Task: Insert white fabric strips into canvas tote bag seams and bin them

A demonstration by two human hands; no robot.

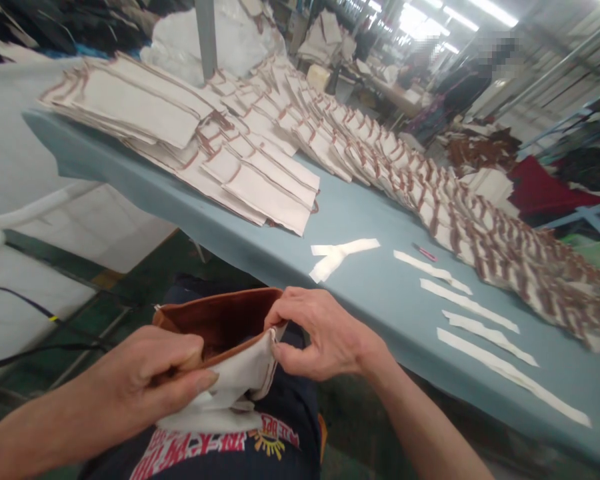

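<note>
A white fabric bag (230, 387) with a brown lining is held over my lap, its mouth facing up and spread apart. My left hand (165, 377) pinches the near rim between thumb and bent fingers. At the right corner of the rim, my right hand (315, 333) grips the edge by the seam, thumb on the outside and fingers over the top. The brown inside shows between the hands. The bag's lower part is folded and partly covered by my left hand.
A blue-green table (365, 267) runs alongside, bearing stacked white pieces with brown edging (260, 173) and a long overlapping row of them (430, 180). Several white strips (510, 373) and a small pink-handled tool (427, 253) lie nearer. A person (450, 93) stands far back.
</note>
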